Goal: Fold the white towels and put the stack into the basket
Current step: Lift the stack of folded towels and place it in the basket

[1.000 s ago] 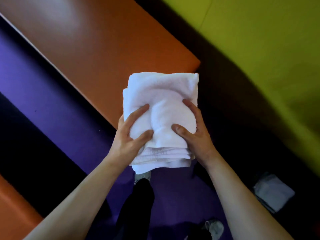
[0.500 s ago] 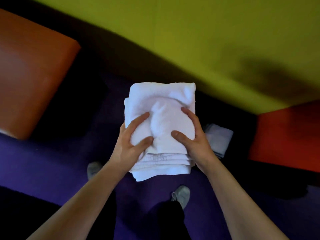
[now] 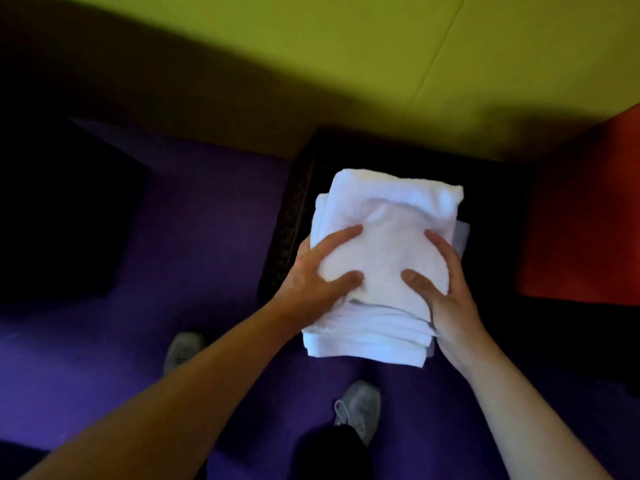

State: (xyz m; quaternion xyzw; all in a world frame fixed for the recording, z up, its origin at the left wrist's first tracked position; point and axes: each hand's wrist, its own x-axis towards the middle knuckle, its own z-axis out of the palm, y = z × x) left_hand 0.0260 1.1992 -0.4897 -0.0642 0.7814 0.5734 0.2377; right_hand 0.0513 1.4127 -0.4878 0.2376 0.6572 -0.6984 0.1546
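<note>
A stack of folded white towels [image 3: 382, 244] is held in the air in front of me. My left hand [image 3: 317, 271] grips its left side, thumb and a finger on top. My right hand [image 3: 440, 285] grips the right side the same way. Directly beneath the stack stands a dark woven basket [image 3: 289, 220] on the floor; its left wall shows and its inside is black. A pale cloth edge [image 3: 462, 237] peeks out from behind the stack's right side, inside the basket.
Purple carpet [image 3: 194, 237] covers the floor. A yellow-green wall [image 3: 346, 64] rises behind the basket. A red-orange block [image 3: 581, 220] stands right of the basket, a dark shape [image 3: 62, 209] at left. My two shoes [image 3: 358, 407] are below the stack.
The view has swung right, away from the orange table. The basket has come from the right to lie under the towel stack. Both hands keep the same grip.
</note>
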